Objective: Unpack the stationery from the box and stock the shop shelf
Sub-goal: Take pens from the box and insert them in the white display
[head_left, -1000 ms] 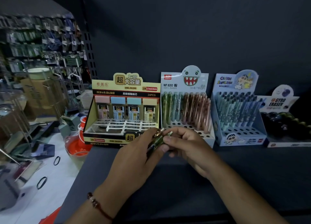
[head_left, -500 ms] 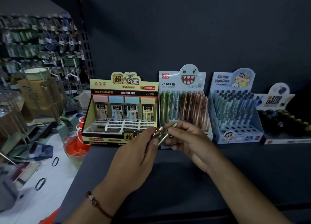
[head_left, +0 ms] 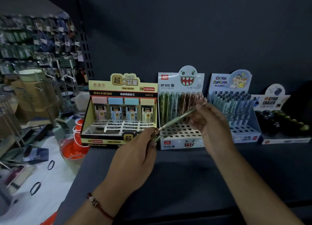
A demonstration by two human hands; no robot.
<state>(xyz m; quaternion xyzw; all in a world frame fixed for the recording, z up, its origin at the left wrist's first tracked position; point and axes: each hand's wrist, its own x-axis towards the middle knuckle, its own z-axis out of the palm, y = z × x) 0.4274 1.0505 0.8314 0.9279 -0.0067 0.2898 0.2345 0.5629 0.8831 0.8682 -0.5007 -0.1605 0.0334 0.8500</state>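
**Item: slim green mechanical pencil — in hand at shelf**

Slim green mechanical pencil [head_left: 177,121] pinched at its upper end by right hand [head_left: 209,123]; left hand [head_left: 136,154] grips further pencils at the lower end. Directly behind the grip — white monster-face display box [head_left: 181,137] with a perforated tray, on dark shelf [head_left: 185,174].

Hanging stock [head_left: 33,39] at ten o'clock: blurred, unreadable. Eraser display [head_left: 280,120] at three o'clock: contents dark, indistinct. Both forearms cut off at six o'clock.
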